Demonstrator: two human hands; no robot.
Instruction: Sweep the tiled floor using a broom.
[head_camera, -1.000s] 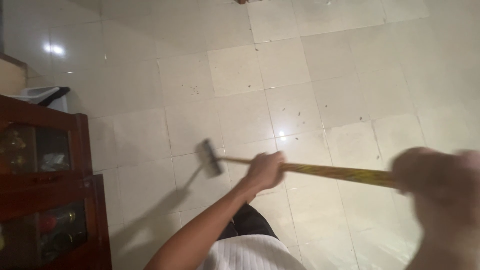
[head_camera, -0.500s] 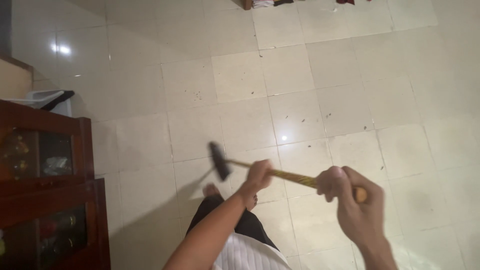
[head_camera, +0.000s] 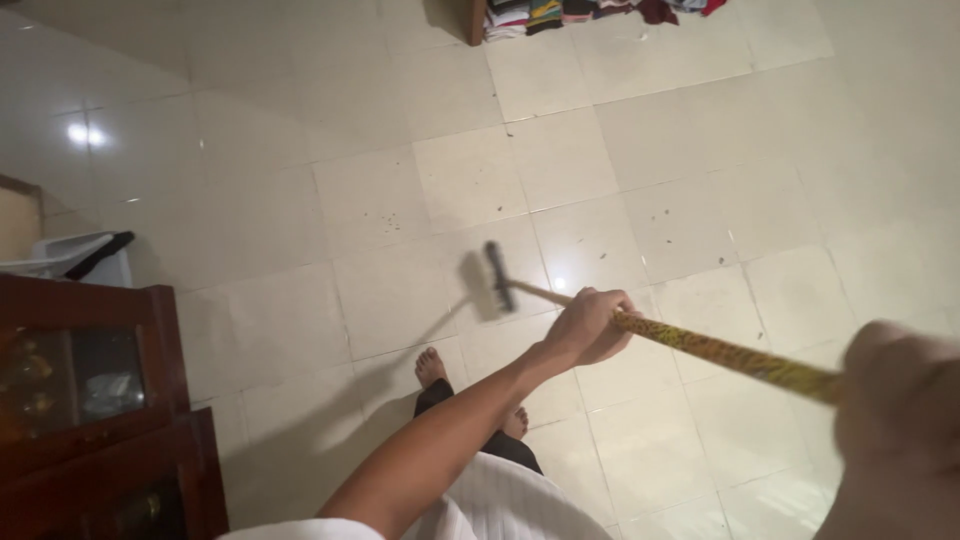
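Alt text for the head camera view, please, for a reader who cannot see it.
Seen from above, a person grips a long yellow patterned broom handle with both hands, the left hand partway along it and the blurred right hand near its end, its dark brush head over the cream tiled floor. A dark wooden glass-fronted cabinet stands at the left.
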